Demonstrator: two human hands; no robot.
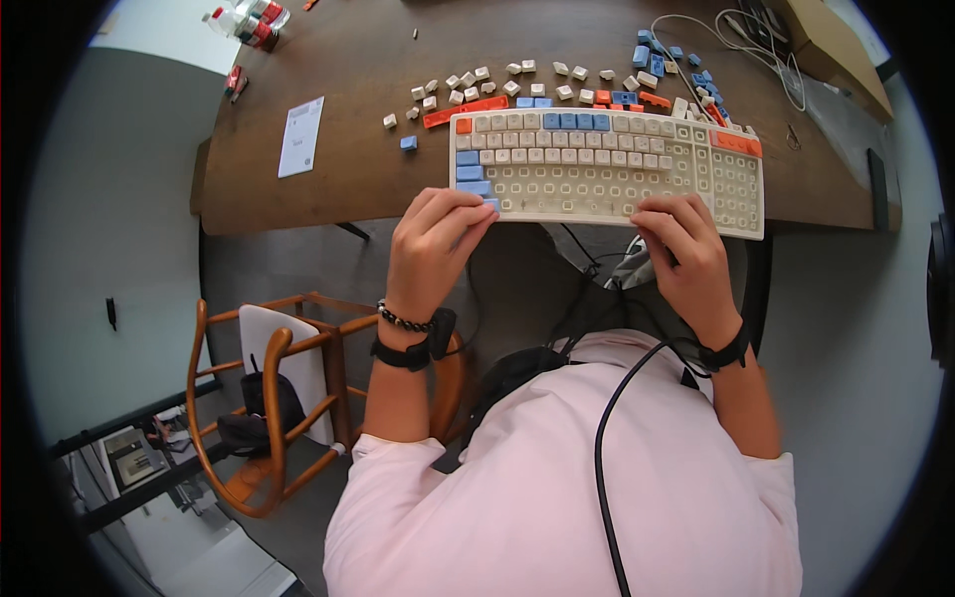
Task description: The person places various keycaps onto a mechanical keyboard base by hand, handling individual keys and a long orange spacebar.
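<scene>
A white keyboard point(572, 182) lies along the table's front edge. White and blue keycaps fill its upper rows, with an orange one in the top left corner. Bare switches show in the lower rows and most of the right block. At the keyboard's front left corner, my left hand point(430, 239) pinches a blue keycap point(490, 203), which its fingertips partly cover. My right hand point(690, 251) is closed at the front edge, right of the middle, thumb and fingers gripping the keyboard's rim. Its fingers hide part of that edge.
Loose white keycaps point(481, 74) lie scattered behind the keyboard, with blue keycaps point(642, 57) and orange ones among them. A white paper slip point(301, 136) lies to the left. Bottles point(242, 28) stand far left. A cable point(731, 40) and a cardboard box point(841, 50) are far right. A wooden chair point(274, 383) stands at left.
</scene>
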